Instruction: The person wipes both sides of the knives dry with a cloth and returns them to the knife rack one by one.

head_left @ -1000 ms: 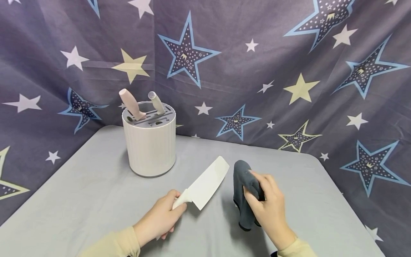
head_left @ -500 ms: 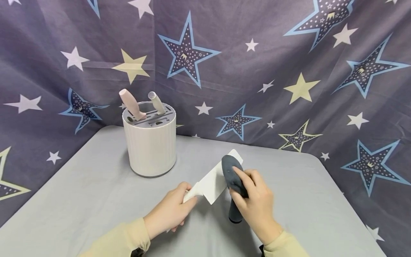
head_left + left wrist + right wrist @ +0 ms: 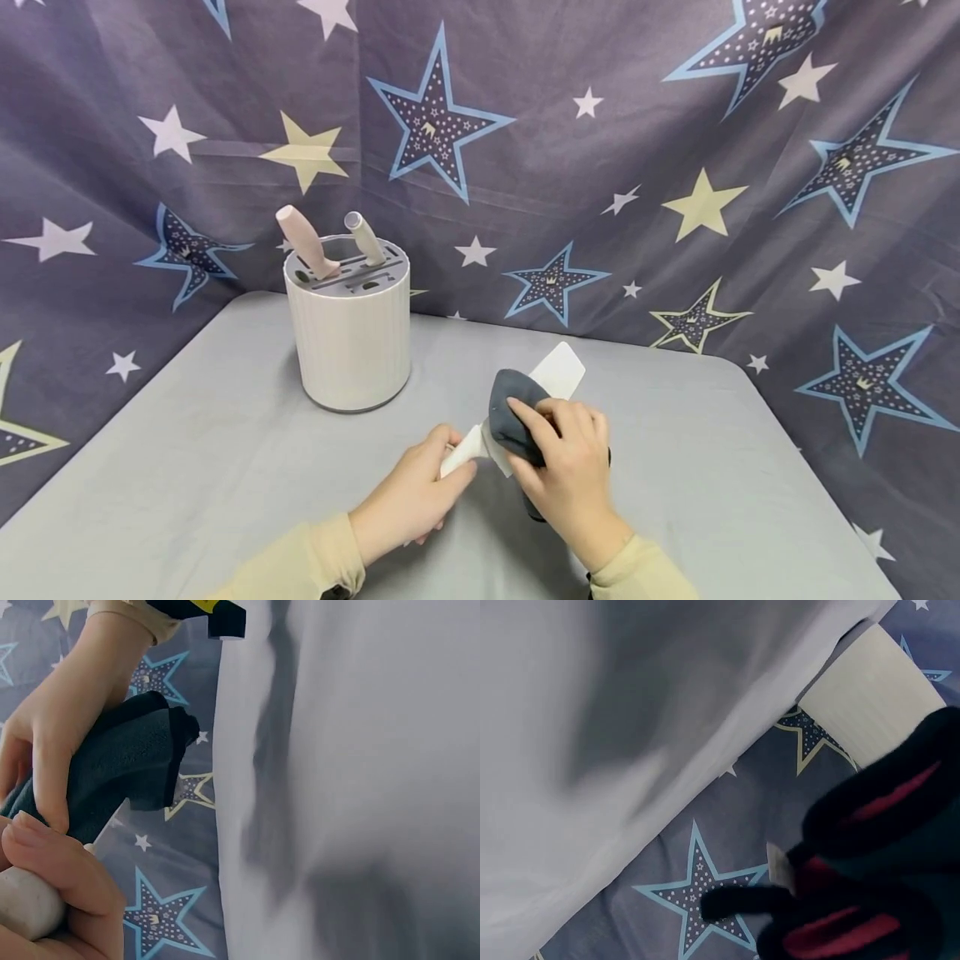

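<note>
Head view: left hand (image 3: pixel 408 498) grips the white knife (image 3: pixel 558 372) by its handle (image 3: pixel 465 451); right hand (image 3: pixel 566 468) holds the dark cloth (image 3: pixel 513 414) across the blade; knife's long axis runs from the left hand obliquely forward and rightward, blade nearer the right hand; left wrist view: left fingers curled round handle, cloth beyond; right wrist view: blade end projects past cloth's edge; right fingers cannot be made out.

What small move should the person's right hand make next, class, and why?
Probably slide the dark blue-grey fabric cloth in the right hand toward the tip of the broad white knife: the cloth covers mid-blade, the tip shows bare, and the left hand grips the white handle.
</note>
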The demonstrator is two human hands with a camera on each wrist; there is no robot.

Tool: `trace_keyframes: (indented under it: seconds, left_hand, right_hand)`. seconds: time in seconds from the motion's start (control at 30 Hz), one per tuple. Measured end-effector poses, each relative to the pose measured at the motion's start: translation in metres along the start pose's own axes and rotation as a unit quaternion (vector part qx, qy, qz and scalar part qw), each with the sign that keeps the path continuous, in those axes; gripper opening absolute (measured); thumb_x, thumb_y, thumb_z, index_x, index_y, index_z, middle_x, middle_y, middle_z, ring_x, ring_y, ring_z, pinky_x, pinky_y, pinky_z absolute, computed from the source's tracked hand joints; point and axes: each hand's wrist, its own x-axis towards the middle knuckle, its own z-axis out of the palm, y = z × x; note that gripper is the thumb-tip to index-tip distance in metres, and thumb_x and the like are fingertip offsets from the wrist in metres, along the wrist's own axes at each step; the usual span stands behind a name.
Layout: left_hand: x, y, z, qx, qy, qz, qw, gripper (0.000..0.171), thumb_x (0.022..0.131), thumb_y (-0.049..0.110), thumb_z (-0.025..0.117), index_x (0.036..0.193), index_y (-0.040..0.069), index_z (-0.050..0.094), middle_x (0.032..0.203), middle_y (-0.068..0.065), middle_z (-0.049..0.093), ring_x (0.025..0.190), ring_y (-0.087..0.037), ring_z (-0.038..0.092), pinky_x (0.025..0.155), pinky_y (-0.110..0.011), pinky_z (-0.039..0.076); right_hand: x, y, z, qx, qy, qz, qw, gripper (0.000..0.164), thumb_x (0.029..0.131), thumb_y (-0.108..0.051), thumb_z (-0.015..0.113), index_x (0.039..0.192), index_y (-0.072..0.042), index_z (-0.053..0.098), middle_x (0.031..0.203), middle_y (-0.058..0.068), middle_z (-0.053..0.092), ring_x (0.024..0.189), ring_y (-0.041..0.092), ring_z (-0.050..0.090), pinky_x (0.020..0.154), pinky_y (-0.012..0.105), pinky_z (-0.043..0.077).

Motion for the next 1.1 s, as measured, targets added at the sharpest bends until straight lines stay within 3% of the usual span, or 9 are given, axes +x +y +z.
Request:
trace_keyframes:
  seconds: [0.2,0.43,0.7,0.97,1.1]
  left_hand:
    - [-0.001,-0.006,0.004,-0.012,-0.001,0.005,0.9999,0.025,0.100,0.021,0.054,0.119,0.006,0.047,0.057,-0.003,0.051,0.038,-0.011,0.043,0.029,-0.031,0.037]
    - [0.000,-0.010,0.005,-0.029,0.003,0.001,0.9996,0.029,0.099,0.021,0.055,0.122,0.006,0.047,0.063,-0.008,0.055,0.037,-0.011,0.043,0.030,-0.029,0.036]
    - [0.000,-0.012,0.006,-0.045,0.016,-0.001,0.9989,0.027,0.098,0.019,0.057,0.119,0.006,0.047,0.068,-0.008,0.057,0.034,-0.008,0.042,0.029,-0.027,0.035]
    - [0.000,-0.007,0.006,-0.063,-0.003,0.011,0.9979,0.026,0.099,0.020,0.056,0.119,0.006,0.047,0.061,-0.003,0.055,0.032,-0.007,0.040,0.029,-0.027,0.034]
    - [0.000,-0.006,0.006,-0.064,-0.010,0.010,0.9979,0.024,0.100,0.019,0.054,0.119,0.006,0.046,0.062,-0.002,0.055,0.033,-0.006,0.039,0.030,-0.023,0.033]
  right_hand:
    - [-0.005,-0.002,0.006,0.024,-0.011,-0.016,1.000,0.045,0.074,-0.027,0.071,0.117,-0.016,0.072,0.097,0.008,0.059,0.088,0.025,0.051,0.083,0.048,0.036]
    - [-0.011,0.000,0.007,0.090,-0.057,-0.018,0.994,0.040,0.098,-0.041,0.055,0.126,-0.016,0.068,0.104,0.008,0.054,0.099,0.026,0.044,0.083,0.043,0.044]
    - [-0.014,0.004,0.007,0.149,-0.015,-0.028,0.988,0.032,0.096,-0.039,0.060,0.113,-0.014,0.071,0.110,0.010,0.060,0.104,0.028,0.050,0.086,0.041,0.044]
    - [-0.016,0.008,0.009,0.134,0.006,-0.045,0.990,0.029,0.097,-0.040,0.060,0.114,-0.020,0.073,0.116,0.018,0.055,0.123,0.044,0.044,0.099,0.054,0.039]
    - [-0.017,0.011,0.010,0.132,0.001,-0.061,0.989,0.030,0.098,-0.040,0.060,0.115,-0.019,0.073,0.116,0.019,0.055,0.122,0.044,0.045,0.101,0.054,0.039]
